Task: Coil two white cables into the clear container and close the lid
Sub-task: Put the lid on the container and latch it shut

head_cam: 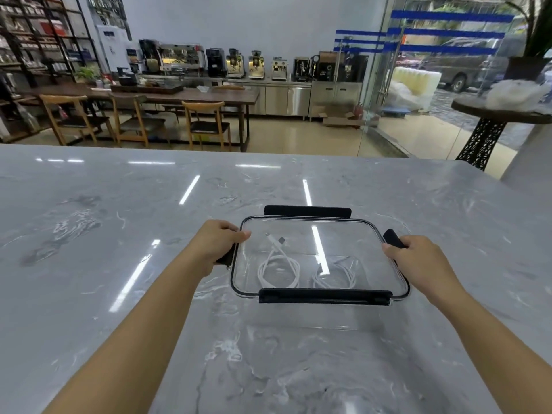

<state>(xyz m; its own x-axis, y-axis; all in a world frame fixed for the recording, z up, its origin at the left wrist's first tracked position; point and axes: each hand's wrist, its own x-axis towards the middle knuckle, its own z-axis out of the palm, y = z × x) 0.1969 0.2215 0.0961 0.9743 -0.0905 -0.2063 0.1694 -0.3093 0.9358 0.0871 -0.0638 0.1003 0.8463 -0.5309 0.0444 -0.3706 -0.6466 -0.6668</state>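
Holding lid [343,234]: two hands [216,245] [418,261], two cables [279,268] [334,274].

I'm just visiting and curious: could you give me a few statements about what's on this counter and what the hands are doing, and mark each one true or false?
1. Two white cables lie coiled inside the clear container. True.
2. The lid lies on the counter beside the container. False: it sits on top of the container.
3. The left hand is at the lid's left-side clip. True.
4. The right hand rests flat on the counter. False: it is at the lid's right-side clip.
5. The cables are black. False: they are white; the lid's clips are black.
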